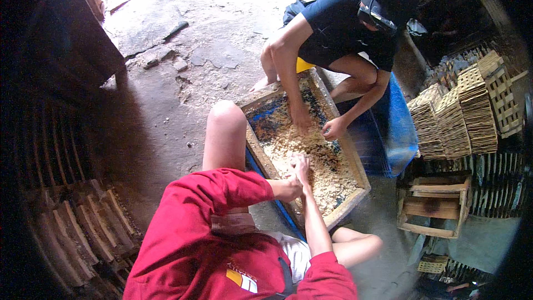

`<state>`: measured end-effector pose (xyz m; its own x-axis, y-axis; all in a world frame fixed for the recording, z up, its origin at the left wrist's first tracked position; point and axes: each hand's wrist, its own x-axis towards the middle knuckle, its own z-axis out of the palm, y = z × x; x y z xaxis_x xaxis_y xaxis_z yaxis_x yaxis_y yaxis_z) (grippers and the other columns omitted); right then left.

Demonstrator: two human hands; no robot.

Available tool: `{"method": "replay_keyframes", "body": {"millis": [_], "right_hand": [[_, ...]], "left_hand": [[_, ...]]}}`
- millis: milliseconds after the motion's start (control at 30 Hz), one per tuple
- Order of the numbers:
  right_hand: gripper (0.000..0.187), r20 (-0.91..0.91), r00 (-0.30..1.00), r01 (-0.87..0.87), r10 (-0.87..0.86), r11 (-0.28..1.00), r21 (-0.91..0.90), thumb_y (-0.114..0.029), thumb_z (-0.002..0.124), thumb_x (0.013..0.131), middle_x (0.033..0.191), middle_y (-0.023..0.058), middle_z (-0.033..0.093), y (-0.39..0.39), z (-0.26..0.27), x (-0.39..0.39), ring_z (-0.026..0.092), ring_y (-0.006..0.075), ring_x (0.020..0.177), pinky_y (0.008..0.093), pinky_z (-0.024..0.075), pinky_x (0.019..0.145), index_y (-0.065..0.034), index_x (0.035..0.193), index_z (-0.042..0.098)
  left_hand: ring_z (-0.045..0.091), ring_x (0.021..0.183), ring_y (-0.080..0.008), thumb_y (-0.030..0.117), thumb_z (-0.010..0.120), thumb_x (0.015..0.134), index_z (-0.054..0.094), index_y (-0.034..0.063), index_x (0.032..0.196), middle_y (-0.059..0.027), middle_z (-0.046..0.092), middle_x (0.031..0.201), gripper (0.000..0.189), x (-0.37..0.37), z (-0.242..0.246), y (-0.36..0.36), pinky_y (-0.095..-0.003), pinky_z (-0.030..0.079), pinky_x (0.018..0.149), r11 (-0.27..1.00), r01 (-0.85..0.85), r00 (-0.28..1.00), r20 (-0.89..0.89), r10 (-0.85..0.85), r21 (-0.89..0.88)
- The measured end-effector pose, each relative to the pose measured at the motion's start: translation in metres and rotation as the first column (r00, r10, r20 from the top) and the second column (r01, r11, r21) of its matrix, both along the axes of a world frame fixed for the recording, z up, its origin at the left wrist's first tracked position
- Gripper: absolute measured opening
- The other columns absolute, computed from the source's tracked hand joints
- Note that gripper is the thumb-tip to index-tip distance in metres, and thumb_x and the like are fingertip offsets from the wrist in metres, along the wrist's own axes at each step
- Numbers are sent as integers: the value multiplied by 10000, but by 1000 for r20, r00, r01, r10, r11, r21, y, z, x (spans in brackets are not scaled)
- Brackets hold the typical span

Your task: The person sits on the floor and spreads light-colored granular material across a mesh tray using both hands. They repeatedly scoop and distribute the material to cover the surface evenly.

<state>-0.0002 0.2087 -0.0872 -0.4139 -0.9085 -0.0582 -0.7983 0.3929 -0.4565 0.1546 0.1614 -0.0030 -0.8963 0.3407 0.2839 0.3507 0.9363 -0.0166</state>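
Note:
My right hand (302, 166) is over pale, coarse crumbs (327, 175) heaped in a wood-framed tray (354, 158), and its fingers are partly hidden. Against its wrist rests my left hand (288, 189), with the fingers curled; whether it grips anything is unclear. Darker brown bits lie among the crumbs toward the far half, where a dark mesh-like bottom with blue patches shows through. Across the tray, a co-worker in a dark cap (389, 0) bends forward. One co-worker's hand (300, 118) is blurred in the heap, and the other hand (333, 128) is near the right rim.
A blue plastic-looking container or sheet (393, 129) stands right of the tray. Beyond it are stacks of square woven bamboo trays (462, 112) and a wooden stool-like frame (435, 206). Slatted wood (83, 229) lines the left. The concrete floor (175, 56) is cracked and uneven.

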Motion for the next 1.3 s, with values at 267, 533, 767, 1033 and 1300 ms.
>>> {"method": "replay_keyframes", "body": {"millis": [267,533,767,1033,1300], "right_hand": [[350,-159,985,-16,68,951,310,-87,581,747,1290,189,432,76,80,9,397,393,1181,548,378,929,-115,1093,625],[308,314,941,136,-128,991,-4,-217,536,871,1313,121,461,66,43,20,295,328,1295,423,267,1065,-40,1116,597],[273,541,840,-133,46,984,122,-137,534,828,1123,109,565,64,85,45,482,290,1088,359,380,954,-90,1084,616],[304,91,949,-315,302,922,225,-182,662,739,1024,128,581,121,109,16,530,311,1032,409,412,902,-62,1015,619],[392,-185,980,-60,70,997,57,-165,662,767,1247,148,499,85,108,15,437,293,1181,411,360,993,-44,1130,574]], "left_hand": [[568,638,-231,247,529,705,592,51,728,-67,555,701,207,8,21,-2,-400,466,523,998,-10,983,181,22,-68],[557,600,-251,271,557,711,603,53,760,-102,575,711,228,0,25,8,-486,405,445,998,-5,930,367,27,-61],[575,620,-254,266,595,713,645,87,799,-53,625,770,204,7,17,7,-491,418,458,999,-39,930,365,43,-20],[624,701,-230,259,678,655,687,92,810,-52,659,790,228,-15,39,10,-495,423,571,992,-102,719,684,122,-70],[576,567,-263,185,648,625,669,65,743,-80,612,674,170,-17,22,12,-452,389,414,994,-52,768,633,102,-98]]}}
